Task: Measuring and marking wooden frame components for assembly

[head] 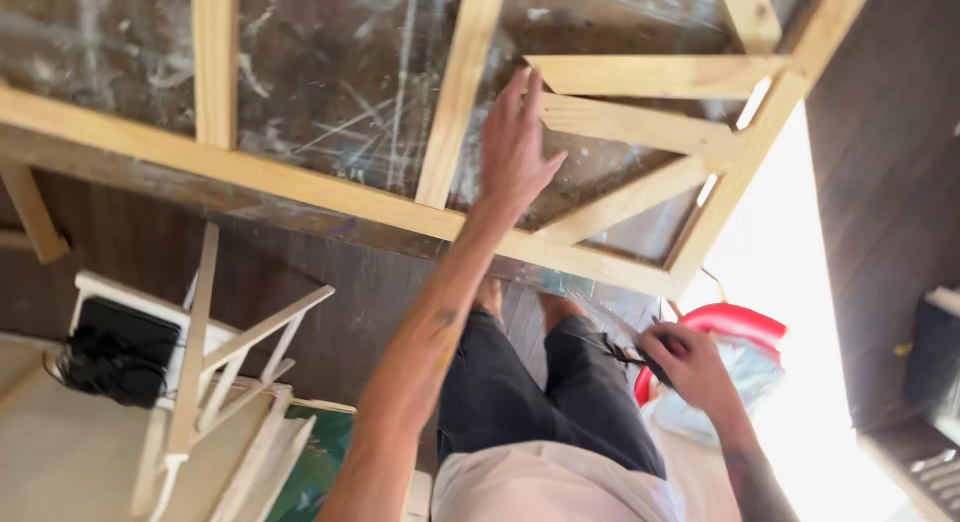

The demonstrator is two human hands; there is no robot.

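Observation:
A large wooden frame point(330, 187) of pale slats, with diagonal corner braces, lies across a scratched, paint-smeared table top point(340, 72). My left hand point(515, 147) reaches out flat over the frame, its fingers apart and resting near the short brace slats point(640, 122). Lower right, my right hand point(690, 367) is closed around a small dark tool point(630, 354), held beside my leg below the frame's edge. What kind of tool it is I cannot make out.
A red bucket point(745, 327) with a plastic bag in it stands on the floor at right. At lower left a white slatted rack point(225, 382) leans beside a black device with cables point(115, 357). Bright light floods the right side.

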